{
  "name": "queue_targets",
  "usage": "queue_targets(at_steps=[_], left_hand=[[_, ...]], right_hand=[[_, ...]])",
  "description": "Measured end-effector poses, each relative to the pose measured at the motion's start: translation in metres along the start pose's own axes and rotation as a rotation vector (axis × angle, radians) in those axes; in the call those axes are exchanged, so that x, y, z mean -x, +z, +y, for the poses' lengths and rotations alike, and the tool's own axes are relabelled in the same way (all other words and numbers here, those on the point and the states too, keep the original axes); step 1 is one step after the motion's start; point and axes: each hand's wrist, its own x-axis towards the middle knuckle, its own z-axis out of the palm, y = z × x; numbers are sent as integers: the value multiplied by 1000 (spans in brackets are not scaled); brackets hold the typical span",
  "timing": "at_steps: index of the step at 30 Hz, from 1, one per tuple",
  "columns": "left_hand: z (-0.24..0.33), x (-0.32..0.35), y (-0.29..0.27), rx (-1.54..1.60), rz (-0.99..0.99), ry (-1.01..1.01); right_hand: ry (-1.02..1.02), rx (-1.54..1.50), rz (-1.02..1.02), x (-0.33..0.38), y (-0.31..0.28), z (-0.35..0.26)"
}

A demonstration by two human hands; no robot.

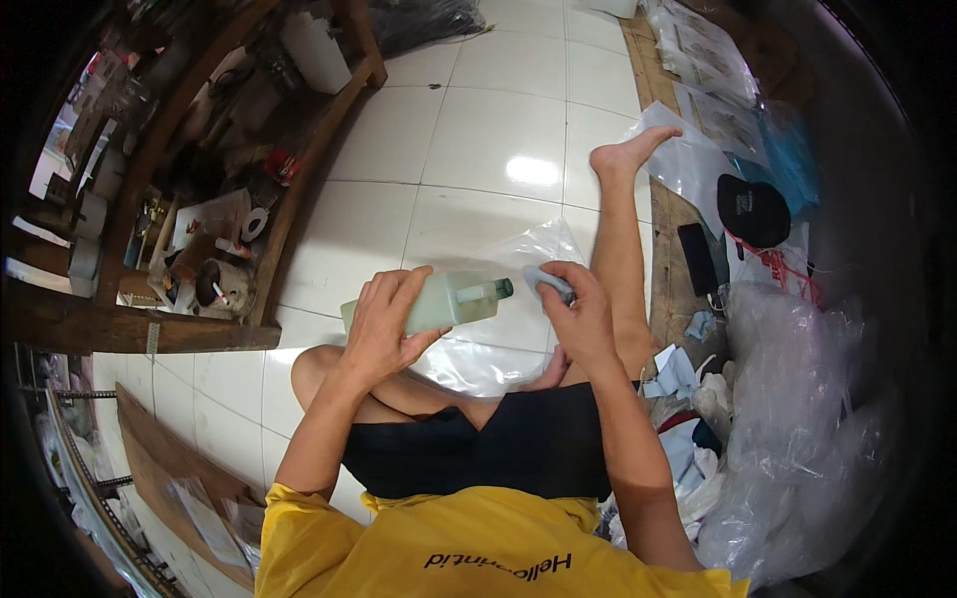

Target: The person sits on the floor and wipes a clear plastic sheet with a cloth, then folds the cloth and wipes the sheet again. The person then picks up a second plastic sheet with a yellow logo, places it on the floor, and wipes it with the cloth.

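Observation:
My left hand (384, 324) is wrapped round a translucent pale-green bottle (469, 299), tilted onto its side. The bottle's dark green neck (503, 288) points right, toward my other hand. Between the thumb and fingers of my right hand (581, 314) is a folded light-blue cloth (546, 284), held a little apart from the bottle's mouth. Beneath both hands a clear plastic sheet (469, 367) lies on the floor between my legs.
To the left stands a wooden shelf (329, 130) with a tape roll (255, 222) and tins. Along the right lie a black cap (754, 210), a phone (697, 261), cloth scraps (673, 372) and a heap of clear plastic bags (797, 399). White tiles (498, 130) cover the floor.

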Motion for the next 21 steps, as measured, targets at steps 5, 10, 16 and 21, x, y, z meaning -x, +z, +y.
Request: queue_targets(at_steps=[5, 10, 16, 21], left_hand=[[21, -7, -7, -95, -11, 66], [31, -13, -15, -240, -106, 117], [48, -30, -27, -351, -195, 145], [57, -42, -33, -440, -263, 178]], right_hand=[[-148, 31, -36, 10, 4, -9], [-120, -40, -22, 23, 13, -5], [103, -192, 19, 30, 39, 15], [208, -300, 3, 31, 55, 32]])
